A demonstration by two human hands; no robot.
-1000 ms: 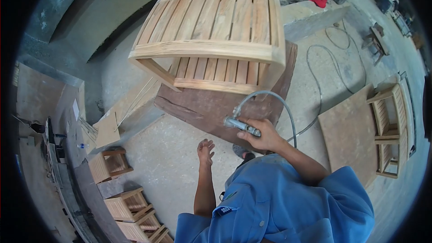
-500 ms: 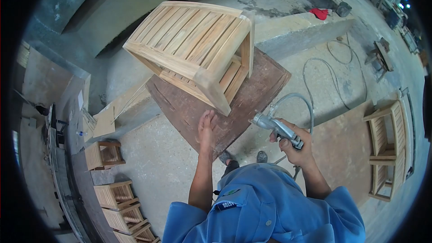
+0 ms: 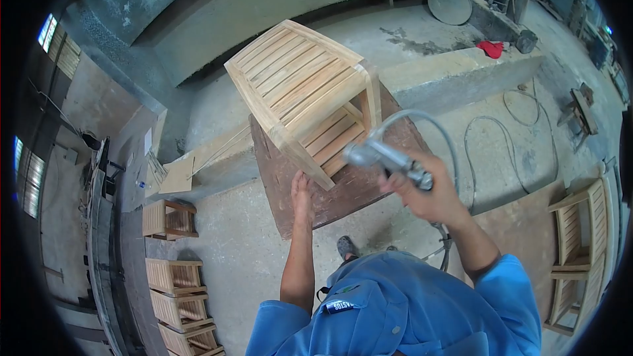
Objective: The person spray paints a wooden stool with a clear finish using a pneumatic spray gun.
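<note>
A slatted wooden table or stool with a lower slatted shelf stands at an angle on a brown board. My left hand is beside its nearest leg, fingers extended and nothing visible in them; whether it touches the leg is unclear. My right hand grips a metal spray gun, slightly blurred, whose front points left toward the open side of the wooden piece. A grey hose curves round from the gun.
Small wooden pieces line the floor at lower left; others stand at right. A low concrete ledge runs behind, with a red cloth on it. Loose hose lies on the floor at right. A small stand is farther right.
The wooden piece is turned differently on the board, with more of its lower shelf showing. My right hand and the spray gun have moved closer to it. The camera view has shifted.
</note>
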